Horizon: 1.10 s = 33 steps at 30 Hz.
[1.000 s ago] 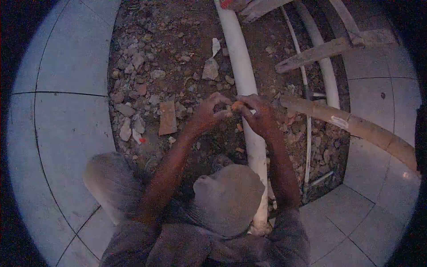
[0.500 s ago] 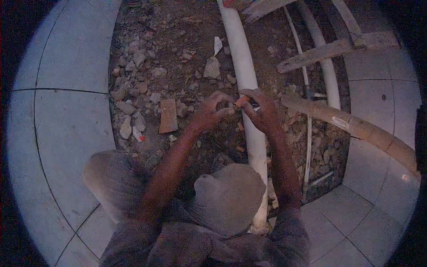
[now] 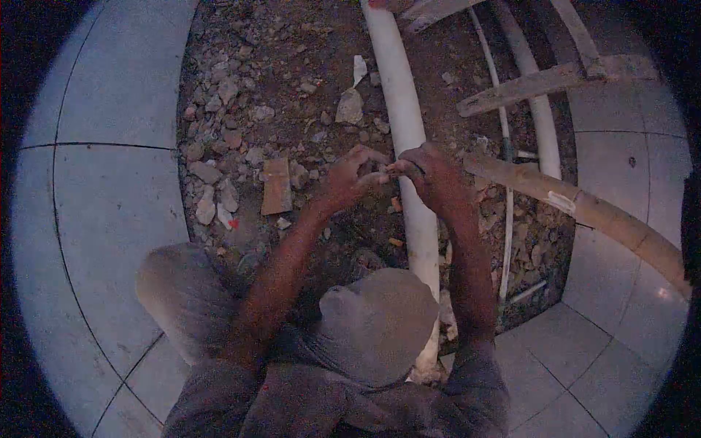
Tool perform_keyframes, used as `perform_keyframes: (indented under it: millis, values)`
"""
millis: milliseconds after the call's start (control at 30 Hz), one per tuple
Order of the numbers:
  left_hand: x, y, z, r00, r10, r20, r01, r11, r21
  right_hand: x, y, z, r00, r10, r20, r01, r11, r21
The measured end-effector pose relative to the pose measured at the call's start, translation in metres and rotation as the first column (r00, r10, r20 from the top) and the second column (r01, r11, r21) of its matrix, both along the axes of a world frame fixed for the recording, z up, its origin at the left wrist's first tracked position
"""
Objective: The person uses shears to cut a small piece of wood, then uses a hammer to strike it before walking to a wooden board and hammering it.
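Both my hands meet above a long white pipe (image 3: 398,95) that lies over rubble. My right hand (image 3: 436,175) has its fingers closed round a small orange piece, now largely covered by them; its exact kind cannot be made out. Just left of the pipe, my left hand (image 3: 355,175) is curled, thumb and forefinger pinched close to my right fingertips. What those fingers hold, if anything, is too small and blurred to name. Small orange fragments (image 3: 396,242) lie on the soil beside the pipe, below my hands.
A flat brown brick-like piece (image 3: 277,187) lies left among loose stones (image 3: 207,173). Bamboo (image 3: 577,201) crosses on the right, below a wooden frame (image 3: 522,87). Another pipe (image 3: 544,135) and a thin pipe (image 3: 507,241) run there. Pale tiles (image 3: 109,212) border the trench.
My right hand has turned and closed further over the orange piece, which showed clearly before and is now mostly hidden. My left hand has barely moved.
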<state>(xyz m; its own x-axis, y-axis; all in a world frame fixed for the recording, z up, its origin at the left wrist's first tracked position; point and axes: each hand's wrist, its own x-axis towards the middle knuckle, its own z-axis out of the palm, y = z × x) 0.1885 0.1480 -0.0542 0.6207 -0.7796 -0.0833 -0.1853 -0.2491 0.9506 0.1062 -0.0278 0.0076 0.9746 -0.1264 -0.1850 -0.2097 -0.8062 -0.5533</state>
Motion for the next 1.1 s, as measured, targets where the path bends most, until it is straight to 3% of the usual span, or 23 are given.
perform_keyframes:
  millis: [100, 167, 433, 500, 567, 600, 667, 800, 867, 933, 1000, 1033, 1100]
  values:
    - [0.001, -0.003, -0.001, 0.999, -0.001, 0.040, 0.000, 0.999, 0.036, 0.004, 0.005, 0.009, 1.000, -0.015, 0.028, 0.016, 0.999, -0.052]
    - [0.000, -0.004, -0.013, 0.997, 0.022, 0.078, -0.021, 1.000, -0.009, 0.008, 0.000, -0.004, 0.990, 0.101, 0.095, -0.089, 0.988, -0.125]
    - [0.000, -0.005, -0.022, 0.989, 0.043, 0.139, -0.035, 0.998, -0.058, 0.017, 0.003, 0.003, 0.975, 0.150, 0.164, -0.133, 0.985, -0.112]
    - [-0.002, -0.006, -0.025, 0.947, 0.065, 0.316, -0.085, 0.995, 0.052, 0.015, 0.006, -0.006, 0.975, 0.151, 0.166, -0.131, 0.984, -0.121]
    - [-0.002, -0.006, -0.024, 0.945, 0.079, 0.317, -0.081, 0.997, -0.007, 0.011, 0.011, -0.011, 0.973, -0.028, 0.231, -0.005, 0.990, 0.141]
    - [-0.003, -0.006, -0.023, 0.944, 0.092, 0.317, -0.076, 0.995, -0.064, 0.008, 0.010, -0.011, 0.973, -0.029, 0.229, -0.004, 0.990, 0.142]
    - [-0.002, -0.006, -0.003, 0.962, 0.097, 0.254, -0.092, 0.995, -0.029, 0.005, 0.010, -0.006, 0.973, -0.219, 0.070, 0.183, 0.923, 0.339]
    - [0.001, -0.008, -0.004, 0.993, 0.062, 0.105, -0.062, 0.998, -0.007, -0.006, 0.001, -0.034, 0.965, -0.243, 0.101, 0.188, 0.905, 0.383]
    - [0.002, -0.009, -0.007, 0.994, 0.058, 0.095, -0.054, 0.998, -0.035, -0.006, 0.000, -0.041, 0.943, -0.260, 0.210, 0.129, 0.863, 0.488]
    - [-0.002, -0.009, -0.003, 0.996, 0.045, 0.082, -0.040, 0.998, -0.056, -0.001, 0.000, -0.042, 0.950, -0.263, 0.167, 0.158, 0.867, 0.472]
    - [-0.008, -0.014, 0.017, 0.987, 0.153, -0.043, -0.155, 0.988, -0.028, 0.001, 0.004, -0.033, 0.955, -0.274, 0.114, 0.196, 0.870, 0.453]
    - [-0.008, -0.015, 0.013, 0.989, 0.143, -0.048, -0.145, 0.989, -0.028, 0.003, 0.008, -0.026, 0.955, -0.260, 0.143, 0.184, 0.897, 0.401]
    - [-0.004, -0.017, 0.000, 0.976, 0.130, 0.175, -0.128, 0.991, -0.027, 0.004, 0.009, -0.028, 0.954, -0.250, 0.166, 0.181, 0.919, 0.349]
